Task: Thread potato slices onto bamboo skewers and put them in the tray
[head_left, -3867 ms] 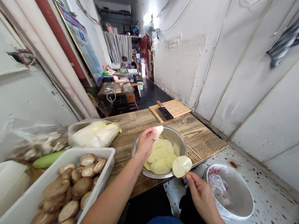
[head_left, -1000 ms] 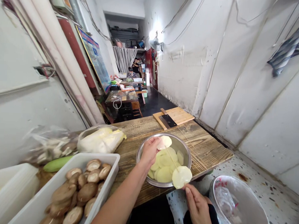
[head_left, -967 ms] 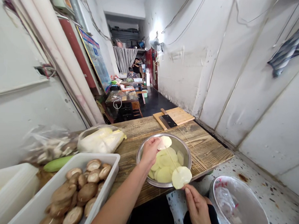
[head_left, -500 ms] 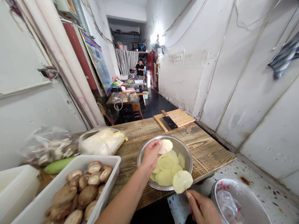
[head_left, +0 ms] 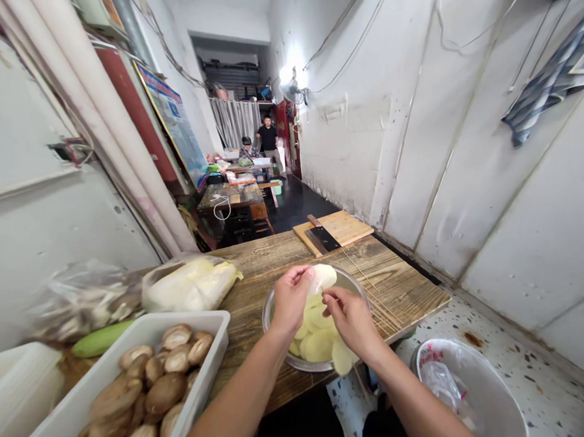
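Observation:
My left hand (head_left: pixel 290 300) pinches a thin pale potato slice (head_left: pixel 325 277) above the far side of a metal bowl (head_left: pixel 266 312). Close beside it, my right hand (head_left: pixel 348 316) is closed on a bamboo skewer (head_left: pixel 359 378), fingers up near its tip by the slice. Lower on that skewer hangs another potato slice (head_left: pixel 343 358), over the bowl's near rim and partly behind my right wrist. Whether the tip has entered the upper slice, I cannot tell. More potato slices (head_left: pixel 315 343) lie inside the bowl. Several loose skewers (head_left: pixel 385 315) rest on the wooden table, right of the bowl.
A cleaver (head_left: pixel 325 238) lies across a cutting board (head_left: pixel 353 227) at the table's far end. On the left stand a white tub of mushrooms (head_left: pixel 165 388), a bagged cabbage (head_left: pixel 191 282) and a green vegetable (head_left: pixel 100 339). A lined bin (head_left: pixel 493 398) is at right; people (head_left: pixel 267 137) are far back.
My right hand has moved up and left along the skewer, close to the slice in my left hand. The view has turned slightly right. A person at the back has changed posture.

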`<state>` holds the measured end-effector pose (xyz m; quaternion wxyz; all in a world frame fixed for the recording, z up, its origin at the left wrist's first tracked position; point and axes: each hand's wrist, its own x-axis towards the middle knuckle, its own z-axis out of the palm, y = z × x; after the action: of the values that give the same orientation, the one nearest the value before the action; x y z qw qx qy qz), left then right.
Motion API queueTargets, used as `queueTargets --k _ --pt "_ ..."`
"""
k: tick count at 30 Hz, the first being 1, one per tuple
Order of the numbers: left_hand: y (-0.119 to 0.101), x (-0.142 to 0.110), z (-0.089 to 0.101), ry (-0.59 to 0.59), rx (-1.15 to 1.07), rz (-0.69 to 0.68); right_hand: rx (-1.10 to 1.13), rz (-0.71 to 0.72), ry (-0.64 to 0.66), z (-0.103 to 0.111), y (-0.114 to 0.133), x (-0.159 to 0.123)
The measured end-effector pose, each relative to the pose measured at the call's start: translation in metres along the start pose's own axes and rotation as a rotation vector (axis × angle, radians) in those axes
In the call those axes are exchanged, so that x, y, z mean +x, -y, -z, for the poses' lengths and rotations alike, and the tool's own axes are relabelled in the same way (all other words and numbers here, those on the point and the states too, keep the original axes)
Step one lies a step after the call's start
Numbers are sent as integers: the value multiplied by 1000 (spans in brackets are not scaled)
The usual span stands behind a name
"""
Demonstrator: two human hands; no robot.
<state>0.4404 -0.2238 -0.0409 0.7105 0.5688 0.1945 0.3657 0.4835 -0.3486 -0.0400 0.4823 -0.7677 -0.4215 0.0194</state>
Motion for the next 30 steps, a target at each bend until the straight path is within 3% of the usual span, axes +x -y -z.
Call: queueTargets --k 5,12,19,24,30 --pt "5 2 5 20 -30 34 132 -64 -120 -22 -11 4" --pt "5 -14 1 57 -8 45 159 -113 -219 -23 -12 0" --pt "6 -15 -1 -33 90 -52 173 -143 -205 -26 -12 -3" --pt "7 -15 -4 -89 -17 21 221 -125 -187 -34 -15 -7" --pt "2 -16 -5 -69 -76 64 240 -68 -148 -33 -9 -13"
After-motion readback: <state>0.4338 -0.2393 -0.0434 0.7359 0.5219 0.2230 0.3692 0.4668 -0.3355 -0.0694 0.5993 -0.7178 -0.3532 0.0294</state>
